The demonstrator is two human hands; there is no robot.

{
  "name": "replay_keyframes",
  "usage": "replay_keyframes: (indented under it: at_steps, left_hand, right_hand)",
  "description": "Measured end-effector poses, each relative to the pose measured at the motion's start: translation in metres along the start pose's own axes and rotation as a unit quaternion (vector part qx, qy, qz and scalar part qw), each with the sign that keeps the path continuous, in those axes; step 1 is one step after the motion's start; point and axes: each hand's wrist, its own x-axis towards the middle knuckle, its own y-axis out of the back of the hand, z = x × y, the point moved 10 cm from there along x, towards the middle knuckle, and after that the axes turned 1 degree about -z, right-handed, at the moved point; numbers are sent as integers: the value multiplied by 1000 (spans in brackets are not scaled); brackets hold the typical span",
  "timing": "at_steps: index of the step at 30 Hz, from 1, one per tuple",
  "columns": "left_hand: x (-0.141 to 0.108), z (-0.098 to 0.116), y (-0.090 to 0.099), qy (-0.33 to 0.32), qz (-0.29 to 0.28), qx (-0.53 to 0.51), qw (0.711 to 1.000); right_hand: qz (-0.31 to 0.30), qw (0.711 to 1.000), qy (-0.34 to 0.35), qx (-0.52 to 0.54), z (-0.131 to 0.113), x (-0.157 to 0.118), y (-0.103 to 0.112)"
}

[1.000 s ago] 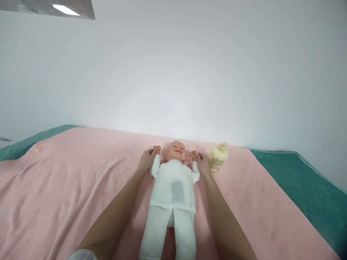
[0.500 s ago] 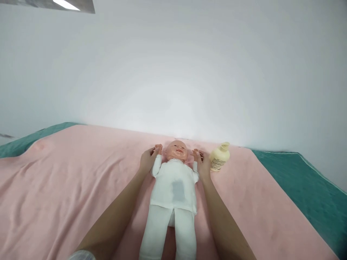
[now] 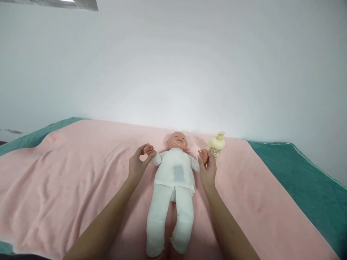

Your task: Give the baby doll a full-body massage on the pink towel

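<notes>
A baby doll in a white top and trousers lies on its back, head toward the wall. My left hand pinches the doll's hand on the left side between thumb and fingers. On the other side, my right hand is closed round the doll's other hand. Both doll arms stretch outward from its body. A grey-blue patch shows on the front of the top. Just behind my right hand stands a pale yellow pump bottle, its lower part partly covered by my fingers.
A pink blanket with folds on its left side lies under the doll. Green cloth shows beyond it at the right and far left. A pale wall rises directly behind.
My hands have drawn the doll's hands outward and down from beside its head, so its arms are now spread sideways. The view has shifted slightly, showing more of the doll's legs.
</notes>
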Motion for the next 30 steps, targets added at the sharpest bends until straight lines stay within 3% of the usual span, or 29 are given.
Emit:
replay_keyframes:
  at_steps: [3,7,12,16,19,23,26,30]
  left_hand:
    - [-26,-7,17,11,-17,54,998]
    - [-57,-22,29,30,-58,151,986]
    - [-92,-35,18,-8,-111,287,951]
    - [-109,-36,6,-60,-121,308,942]
    - [-110,-39,7,-49,-123,287,949]
    - [-99,-44,18,29,-135,198,970]
    - [-82,-40,32,71,-108,112,985]
    - [-48,-22,41,67,-63,49,995]
  right_hand:
    - [-21,999,-3,-40,-13,-25,14]
    - [-61,993,-61,-82,-9,-66,31]
    - [-141,967,-139,-162,11,-114,42]
    - [-185,947,-156,-210,16,-133,41]
    - [-190,952,-144,-194,11,-134,38]
    - [-141,956,-207,-155,20,-121,49]
    - [-81,965,-222,-116,21,-96,58]
    - [8,982,-190,-20,10,-56,55]
